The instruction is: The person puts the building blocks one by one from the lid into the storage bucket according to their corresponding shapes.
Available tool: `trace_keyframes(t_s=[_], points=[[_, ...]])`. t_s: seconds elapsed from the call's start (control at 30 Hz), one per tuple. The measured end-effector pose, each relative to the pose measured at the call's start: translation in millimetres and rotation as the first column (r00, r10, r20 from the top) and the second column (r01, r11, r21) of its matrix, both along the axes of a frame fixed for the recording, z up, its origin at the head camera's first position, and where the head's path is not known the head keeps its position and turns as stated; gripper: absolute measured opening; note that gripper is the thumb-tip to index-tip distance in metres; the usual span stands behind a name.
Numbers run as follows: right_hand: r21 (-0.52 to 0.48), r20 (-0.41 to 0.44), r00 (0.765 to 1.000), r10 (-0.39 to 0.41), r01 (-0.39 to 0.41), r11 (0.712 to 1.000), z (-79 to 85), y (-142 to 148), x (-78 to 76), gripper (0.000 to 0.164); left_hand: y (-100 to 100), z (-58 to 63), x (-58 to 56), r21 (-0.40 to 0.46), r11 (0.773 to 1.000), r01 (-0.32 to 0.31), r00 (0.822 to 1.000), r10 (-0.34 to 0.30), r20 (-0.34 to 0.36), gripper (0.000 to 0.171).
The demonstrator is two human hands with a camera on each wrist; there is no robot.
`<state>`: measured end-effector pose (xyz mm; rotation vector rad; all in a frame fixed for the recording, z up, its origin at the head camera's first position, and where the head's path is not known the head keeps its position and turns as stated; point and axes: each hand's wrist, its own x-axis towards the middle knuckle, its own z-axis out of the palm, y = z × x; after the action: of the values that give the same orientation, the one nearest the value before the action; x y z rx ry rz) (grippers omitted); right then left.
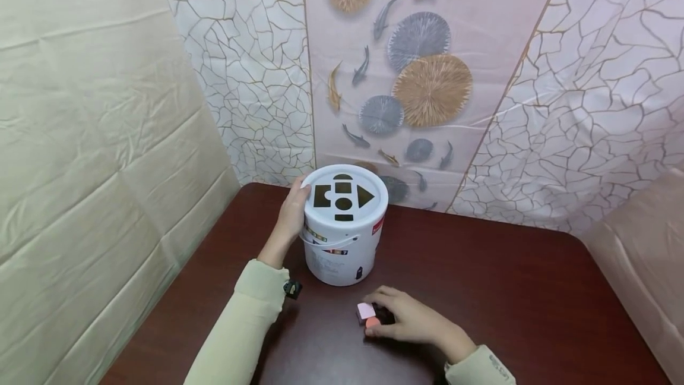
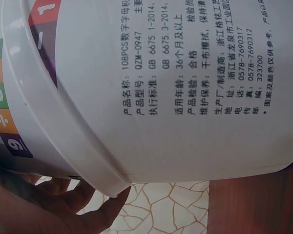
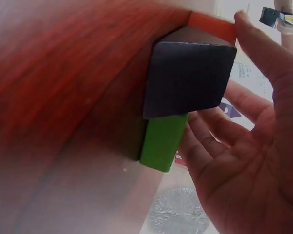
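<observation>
A white bucket (image 1: 333,263) stands upright on the table, its lid (image 1: 327,211) pierced by cut-out shapes. My left hand (image 1: 293,210) grips its left side near the rim, with the fingers bent around the far side in the left wrist view. Closer to me, my right hand (image 1: 414,319) curls round a small cluster of blocks on the table. A pink-topped block (image 1: 366,311) lies at its fingers and an orange block (image 1: 372,322) by its thumb. The right wrist view also shows a dark block (image 3: 190,80) and a green block (image 3: 163,144) inside the hand.
The dark red-brown table (image 1: 507,290) carries the bucket near its back edge. Patterned cloth (image 1: 256,70) hangs behind it, and plain beige cloth (image 1: 107,135) hangs along the left. A thin handle (image 1: 326,245) crosses the bucket's front.
</observation>
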<state>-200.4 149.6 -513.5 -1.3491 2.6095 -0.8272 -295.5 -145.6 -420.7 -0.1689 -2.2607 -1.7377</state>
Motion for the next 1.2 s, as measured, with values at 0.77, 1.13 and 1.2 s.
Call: trace_keyframes(t_s=[0.77,1.13,1.2], points=[[0.076,-0.201,0.975,-0.095,0.112,0.991,-0.1,-20,-2.4,0.030,1,-3.3,-3.9,-0.001,1.000,-0.001,1.000,0.001,0.021,0.051],[0.099,-0.119,0.989,-0.084,0.096,0.990,1.5,-16,-8.5,0.038,1,0.3,-4.0,-0.004,1.000,-0.005,1.000,0.005,0.020,0.050],[0.111,-0.117,0.990,-0.073,0.086,0.990,1.1,-17,-7.4,0.040,1,-0.4,-3.3,-0.002,1.000,-0.005,1.000,0.005,0.020,0.050]])
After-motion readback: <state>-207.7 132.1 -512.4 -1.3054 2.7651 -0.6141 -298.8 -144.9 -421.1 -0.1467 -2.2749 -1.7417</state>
